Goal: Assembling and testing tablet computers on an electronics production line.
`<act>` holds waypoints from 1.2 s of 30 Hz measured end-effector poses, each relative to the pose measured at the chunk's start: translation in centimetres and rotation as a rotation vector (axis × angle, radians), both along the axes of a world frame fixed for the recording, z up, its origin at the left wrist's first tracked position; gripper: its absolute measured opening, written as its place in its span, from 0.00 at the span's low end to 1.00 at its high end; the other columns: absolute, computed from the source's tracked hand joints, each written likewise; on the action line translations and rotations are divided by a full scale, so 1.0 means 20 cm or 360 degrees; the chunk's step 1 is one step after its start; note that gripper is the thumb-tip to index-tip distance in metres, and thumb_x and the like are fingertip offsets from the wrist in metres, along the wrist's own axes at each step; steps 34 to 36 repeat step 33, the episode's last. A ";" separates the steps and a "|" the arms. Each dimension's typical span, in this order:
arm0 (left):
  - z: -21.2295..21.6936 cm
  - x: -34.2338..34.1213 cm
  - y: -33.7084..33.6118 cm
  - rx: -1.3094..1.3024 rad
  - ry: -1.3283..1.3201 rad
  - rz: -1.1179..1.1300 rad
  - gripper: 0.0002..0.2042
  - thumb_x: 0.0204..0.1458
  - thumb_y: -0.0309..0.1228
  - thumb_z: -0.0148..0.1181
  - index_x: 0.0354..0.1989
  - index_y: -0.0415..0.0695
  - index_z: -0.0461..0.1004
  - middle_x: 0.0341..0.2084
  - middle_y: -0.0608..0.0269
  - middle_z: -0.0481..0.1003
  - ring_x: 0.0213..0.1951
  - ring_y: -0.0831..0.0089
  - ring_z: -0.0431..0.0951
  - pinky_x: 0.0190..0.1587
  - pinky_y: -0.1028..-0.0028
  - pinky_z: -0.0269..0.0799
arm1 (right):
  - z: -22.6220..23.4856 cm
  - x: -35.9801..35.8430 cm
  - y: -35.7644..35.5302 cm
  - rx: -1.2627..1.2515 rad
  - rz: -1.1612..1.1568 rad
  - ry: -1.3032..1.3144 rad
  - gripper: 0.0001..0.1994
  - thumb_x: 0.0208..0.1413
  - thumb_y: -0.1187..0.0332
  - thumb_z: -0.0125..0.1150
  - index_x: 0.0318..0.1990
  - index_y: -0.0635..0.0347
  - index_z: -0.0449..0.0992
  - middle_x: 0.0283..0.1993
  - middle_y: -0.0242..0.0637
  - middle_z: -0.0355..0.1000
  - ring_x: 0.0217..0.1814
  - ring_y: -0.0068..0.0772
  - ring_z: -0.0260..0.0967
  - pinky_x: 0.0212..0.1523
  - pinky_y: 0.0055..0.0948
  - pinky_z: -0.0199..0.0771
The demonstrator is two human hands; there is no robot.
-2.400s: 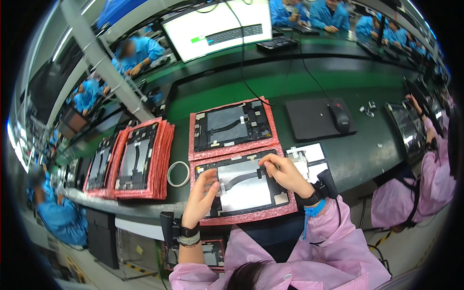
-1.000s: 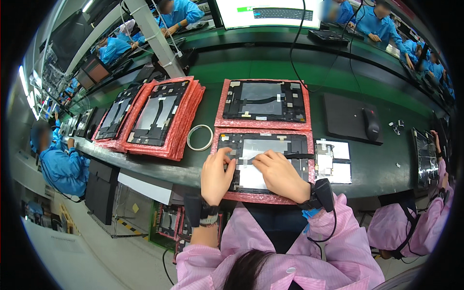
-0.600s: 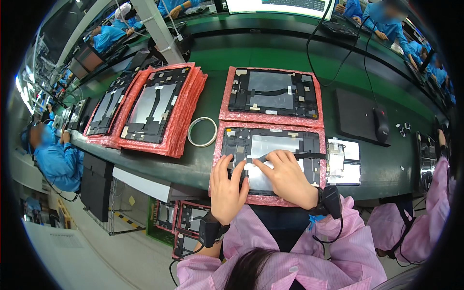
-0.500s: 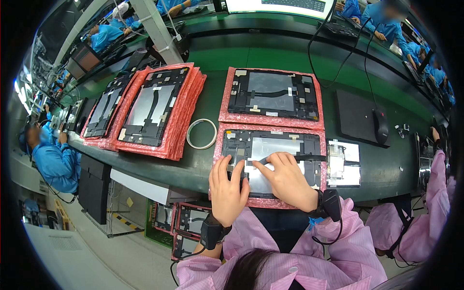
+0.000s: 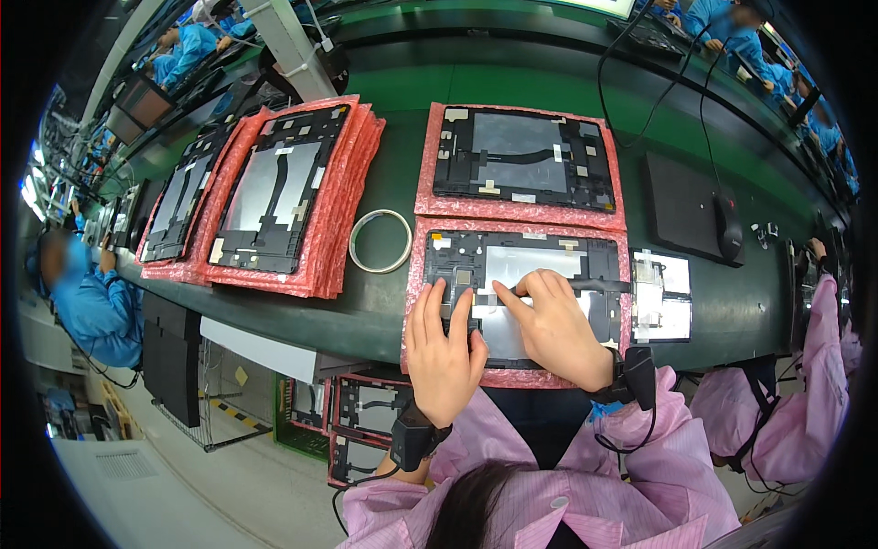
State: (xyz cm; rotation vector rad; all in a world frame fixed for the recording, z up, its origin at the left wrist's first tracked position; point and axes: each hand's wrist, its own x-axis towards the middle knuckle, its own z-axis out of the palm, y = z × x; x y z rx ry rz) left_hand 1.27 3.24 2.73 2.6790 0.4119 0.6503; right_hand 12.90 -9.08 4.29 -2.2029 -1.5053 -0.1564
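A tablet back assembly, black with a silver metal middle, lies on pink bubble wrap in front of me. My left hand rests on its lower left part, fingers spread and stretched out. Over the metal middle, my right hand is closed around a black ribbon cable, which runs out from under the fingers to the right edge. The cable's far end is partly hidden by the fingers. Both wrists wear black strapped devices with wires.
Another tablet assembly lies behind on pink wrap. Wrapped stacks stand left, beside a roll of tape. To the right are a white-and-silver panel, a black pad and a mouse. A pink-sleeved co-worker sits at right.
My right hand has shifted slightly right and away from me over the metal middle, with the ribbon cable at its fingers. My left hand stays on the assembly's left part. The whole view has tilted a little.
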 end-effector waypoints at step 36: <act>0.06 -0.03 -0.01 0.0168 0.0175 -0.0167 0.20 0.46 0.35 0.57 0.51 0.58 0.72 0.60 0.49 0.54 0.61 0.52 0.51 0.59 0.56 0.48 | 0.00 -0.15 -0.29 0.0321 -0.0153 0.0488 0.19 0.38 0.81 0.53 0.42 0.55 0.76 0.56 0.47 0.61 0.63 0.52 0.53 0.64 0.58 0.40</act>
